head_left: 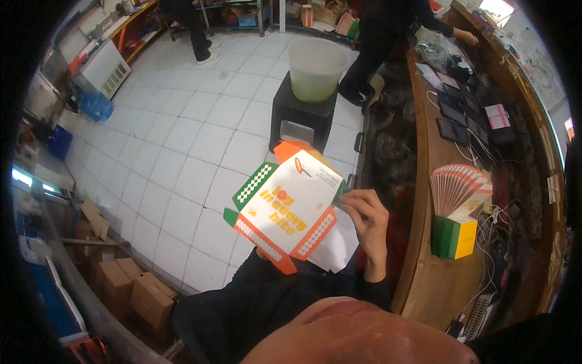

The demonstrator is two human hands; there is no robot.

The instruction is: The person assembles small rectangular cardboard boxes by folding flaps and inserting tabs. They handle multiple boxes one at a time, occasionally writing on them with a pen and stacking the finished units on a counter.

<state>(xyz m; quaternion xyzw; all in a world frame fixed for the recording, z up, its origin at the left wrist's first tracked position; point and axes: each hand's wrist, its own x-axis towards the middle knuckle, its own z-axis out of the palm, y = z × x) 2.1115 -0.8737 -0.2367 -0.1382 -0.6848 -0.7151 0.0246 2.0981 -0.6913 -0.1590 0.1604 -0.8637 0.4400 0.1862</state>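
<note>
A partly folded cardboard food box (pixel 291 194), white with orange and green patterned flaps, is held up in front of me. My right hand (pixel 368 219) pinches a green flap at the box's right corner between thumb and fingers. My left hand (pixel 262 254) holds the box from beneath at its near edge; only a sliver of skin shows there, and its fingers are hidden. A plain white panel (pixel 337 246) sticks out under the box's right side, close to my right wrist.
On the wooden counter (pixel 424 279) at right stand a fanned stack of flat cartons (pixel 458 185), a green and yellow box (pixel 454 237), phones (pixel 451 131) and cables. Ahead, a translucent bucket (pixel 316 67) sits on a black stool (pixel 288 109). Two people stand beyond. Brown boxes (pixel 151 297) lie at lower left.
</note>
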